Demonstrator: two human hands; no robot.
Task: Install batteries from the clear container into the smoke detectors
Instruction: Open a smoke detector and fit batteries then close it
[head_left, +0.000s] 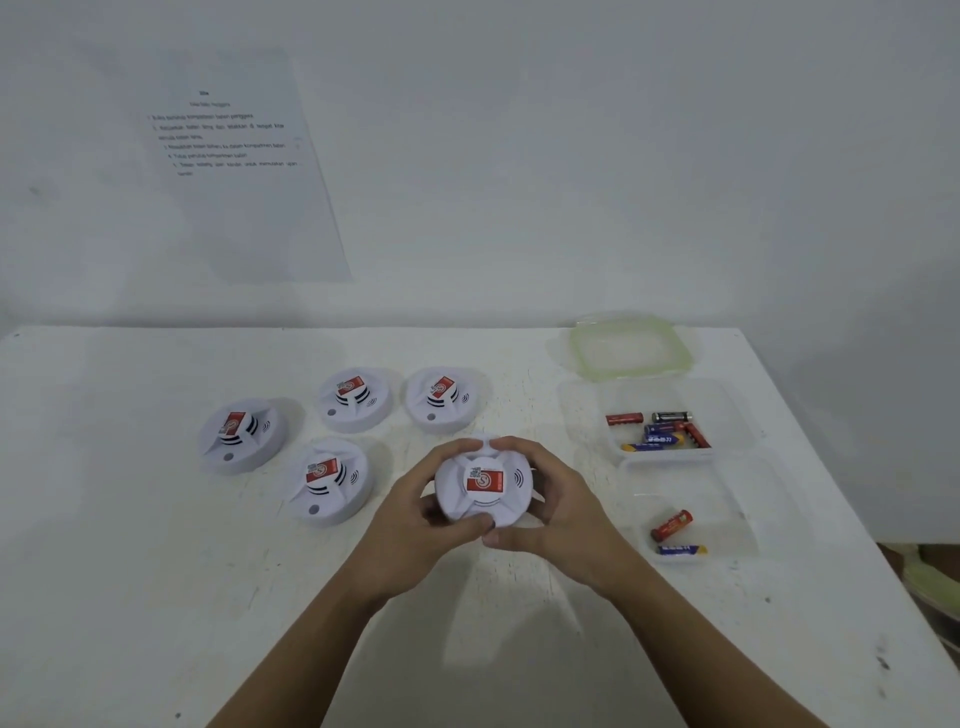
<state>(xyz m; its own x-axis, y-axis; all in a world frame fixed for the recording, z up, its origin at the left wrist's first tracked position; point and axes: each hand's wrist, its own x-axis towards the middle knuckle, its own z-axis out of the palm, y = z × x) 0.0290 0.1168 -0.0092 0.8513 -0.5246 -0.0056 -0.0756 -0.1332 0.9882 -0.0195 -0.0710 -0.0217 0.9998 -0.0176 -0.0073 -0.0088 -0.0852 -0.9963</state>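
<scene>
Starting at the left, four smoke detectors are seen lying face up on the white table (156, 545), the nearest of them (328, 480) just beside the left hand (415, 512). A fifth smoke detector (483, 486) is held near the middle of the table. It is gripped by the left hand on one side and by the right hand (558, 512) on the other, with fingers and thumbs curled round its rim.

If the body is twisted open with this grip, it could slip out of the fingers. It could then fall on the table or knock the nearest detector, because the plastic looks smooth and only the edge is taken.

At the right, batteries (662, 429) are kept in a far clear container (732, 415). A red battery (671, 525) and a blue battery (681, 550) lie in a near clear container (727, 499). Which one holds the fresh cells cannot be told, so a wrong cell could be installed.

The held detector is a round white disc with a raised centre. A red and white label, a small printed code and sound-wave marks are seen on its face. Its battery compartment is not shown, since the back is turned away.
</scene>
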